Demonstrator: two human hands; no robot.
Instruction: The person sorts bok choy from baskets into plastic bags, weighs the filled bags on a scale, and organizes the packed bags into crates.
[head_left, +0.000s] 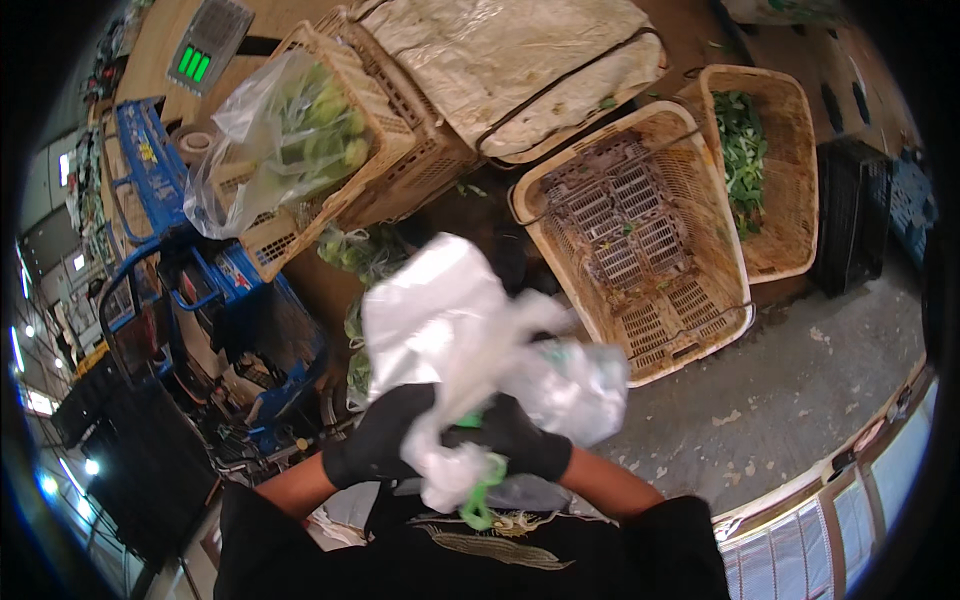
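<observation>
Both my hands wear black gloves and meet low in front of my body. Gathered white plastic (457, 405) runs up between them, blurred by motion. My left hand (386, 435) is closed on a white plastic bag (431, 315), which spreads out above it. My right hand (523, 436) grips the same bunched plastic, its fingers partly hidden. A crumpled clear bag (581, 390) lies beside that hand, its contents unclear. Below the hands hangs a green looped tie (480, 495), and a bit of green shows between the gloves.
A dirty yellow basket (637, 225) stands ahead to the right, beside another basket (795, 172) with leafy greens (741, 157). Left are a crate of bagged green vegetables (322, 120), a digital scale (210, 45) and a blue vehicle (247, 322). Bagged greens (356, 251) sit low behind the white bag.
</observation>
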